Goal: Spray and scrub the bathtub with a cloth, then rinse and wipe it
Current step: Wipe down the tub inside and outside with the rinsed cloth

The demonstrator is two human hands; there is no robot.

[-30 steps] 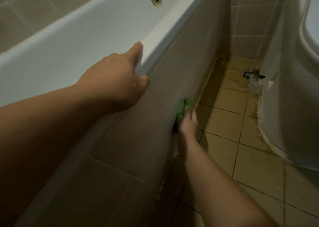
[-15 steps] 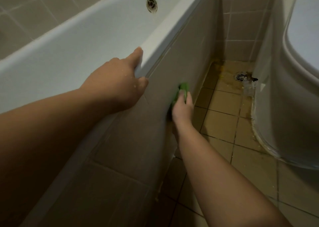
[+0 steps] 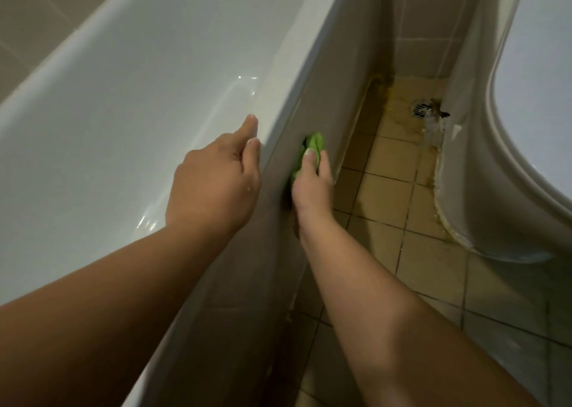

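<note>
Right hand [image 3: 312, 186] presses green cloth [image 3: 309, 151] flat against tiled outer side panel [image 3: 328, 91] of bathtub [image 3: 130, 97], just below rim. Left hand [image 3: 216, 180] open, fingers loosely spread, resting on rim, holding nothing. Tub interior looks white, glossy, wet highlights. Judged: scrubbing stage, outer face in hand; rinse and final wipe probably left. Floor tiles [image 3: 387, 190] stained near drain [image 3: 421, 109].
</note>
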